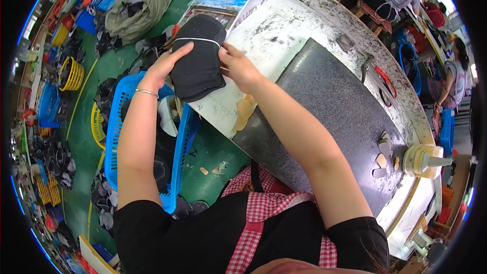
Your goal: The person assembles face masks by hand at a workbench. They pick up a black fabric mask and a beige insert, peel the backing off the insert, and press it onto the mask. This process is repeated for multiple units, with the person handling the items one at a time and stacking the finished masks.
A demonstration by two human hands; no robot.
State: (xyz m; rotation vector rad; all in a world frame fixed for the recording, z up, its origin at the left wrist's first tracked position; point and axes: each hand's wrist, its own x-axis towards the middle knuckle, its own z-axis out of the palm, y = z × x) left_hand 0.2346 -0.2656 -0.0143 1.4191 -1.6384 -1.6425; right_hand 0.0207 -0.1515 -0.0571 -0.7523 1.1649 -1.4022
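Observation:
A bundle of dark, rounded flat pieces is between my two hands at the table's left edge. A thin white band runs across its upper part. My left hand grips the bundle's left side, thumb lying on top, its other fingers mostly hidden underneath. On the right side, my right hand is closed at the edge, with thumb and fingers near the end of the band. Below the left forearm stands a blue plastic basket with dark pieces and a pale curved piece inside.
A black mat lies on the white worktable. Red-handled scissors, a squeeze bottle, tan scraps and a blue-covered booklet are on the table. Sacks, baskets and dark piles cover parts of the green floor. Another person sits far right.

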